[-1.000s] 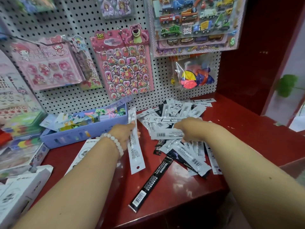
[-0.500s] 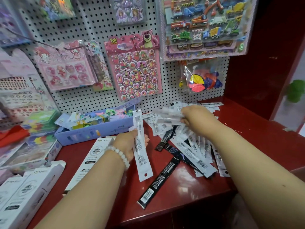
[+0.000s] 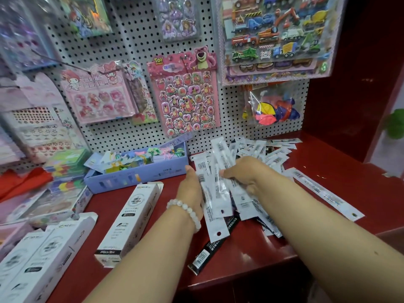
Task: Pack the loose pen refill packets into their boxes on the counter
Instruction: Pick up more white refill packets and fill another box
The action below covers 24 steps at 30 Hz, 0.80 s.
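Loose white refill packets point(image 3: 260, 150) lie heaped on the red counter point(image 3: 341, 178) at the back, with black packets point(image 3: 207, 252) under and in front of them. My left hand point(image 3: 190, 190), with a bead bracelet, holds a stack of white packets point(image 3: 215, 206) upright against its palm. My right hand point(image 3: 242, 173) pinches more white packets point(image 3: 223, 154) and lays them against that stack. A white refill box point(image 3: 131, 219) lies open-ended on the counter to the left. Two more white boxes point(image 3: 41, 256) lie at the near left.
A lilac tray point(image 3: 135, 176) of coloured items stands at the back behind the box. A pegboard point(image 3: 122, 132) hung with sticker sheets rises behind it. One long white packet point(image 3: 325, 194) lies apart on the right. A red wall point(image 3: 349, 84) closes off the right.
My right hand has lifted packets from the pile and brought them left to my left hand. The single packet in my left hand is now a stack of several.
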{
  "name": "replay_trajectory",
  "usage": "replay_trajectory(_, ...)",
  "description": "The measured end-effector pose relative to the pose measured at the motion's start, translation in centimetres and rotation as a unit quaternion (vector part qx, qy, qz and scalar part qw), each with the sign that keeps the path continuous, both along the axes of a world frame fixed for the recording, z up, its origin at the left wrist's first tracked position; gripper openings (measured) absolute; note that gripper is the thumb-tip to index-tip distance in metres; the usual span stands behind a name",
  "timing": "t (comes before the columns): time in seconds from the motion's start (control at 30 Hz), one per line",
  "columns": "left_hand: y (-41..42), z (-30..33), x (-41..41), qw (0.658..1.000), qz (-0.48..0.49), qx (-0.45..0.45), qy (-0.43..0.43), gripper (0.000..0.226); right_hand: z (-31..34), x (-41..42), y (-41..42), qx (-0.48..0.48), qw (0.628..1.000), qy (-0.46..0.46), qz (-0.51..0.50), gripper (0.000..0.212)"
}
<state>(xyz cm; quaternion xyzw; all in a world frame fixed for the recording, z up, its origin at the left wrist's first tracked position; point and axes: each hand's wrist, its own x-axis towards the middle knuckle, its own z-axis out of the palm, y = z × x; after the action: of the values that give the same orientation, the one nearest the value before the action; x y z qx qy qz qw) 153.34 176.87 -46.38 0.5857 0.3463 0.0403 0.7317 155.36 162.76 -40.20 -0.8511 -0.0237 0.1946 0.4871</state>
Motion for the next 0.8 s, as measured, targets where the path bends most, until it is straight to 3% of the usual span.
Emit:
replay_trajectory(0.1,-1.1,1.4,-1.1,0.998,-0.013,-0.063,-0.015,0.073,-0.3,-0.8,0.8,-0.007,1.000,0.003,0.013,0.069)
replay_trajectory(0.23,-2.0,1.7,-1.9,0.993,-0.046,-0.097,-0.041,0.055,-1.1,-1.4,2.2,-0.015,0.999,-0.042,0.002,0.043)
replay_trajectory(0.4,-1.8,1.4,-2.5,0.992,-0.093,-0.045,-0.079,0.040,-1.3,-1.7,2.7,0.093,0.995,-0.013,-0.019,0.037)
replay_trajectory(0.6,-0.4,0.9,-3.1,0.990,-0.078,-0.021,-0.115,0.027,-1.4,-1.5,4.1,0.186,0.979,0.063,-0.046,0.019)
replay_trajectory(0.8,1.4,0.7,-3.3,0.990,-0.074,-0.019,-0.117,0.026,-2.3,-1.7,4.2,0.158,0.987,-0.018,-0.027,0.012)
